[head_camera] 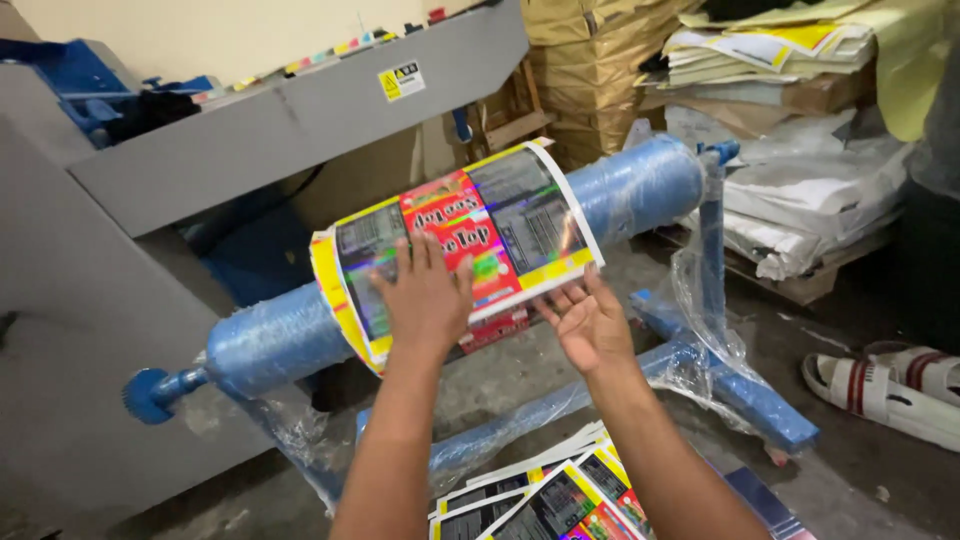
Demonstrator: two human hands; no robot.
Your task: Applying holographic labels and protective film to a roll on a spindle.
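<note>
**Two hands press a printed sheet onto a blue roller**

Concrete floor [520, 375] fills the lower frame, with a grey machine [90, 260] at the left and stacked paper [780, 50] at the upper right. Across the middle runs a blue film-wrapped roller [640, 185] on a blue stand [735, 395]. A glossy printed sheet [455, 235] curves over the roller at frame centre. The left hand [428, 298] lies flat on the sheet, palm down, fingers spread and pointing up. The right hand [590, 325] is open, palm up, fingertips under the sheet's lower edge. More sheets [545, 500] lie at the bottom centre. White sandals [890, 385] sit at the right edge.
</note>
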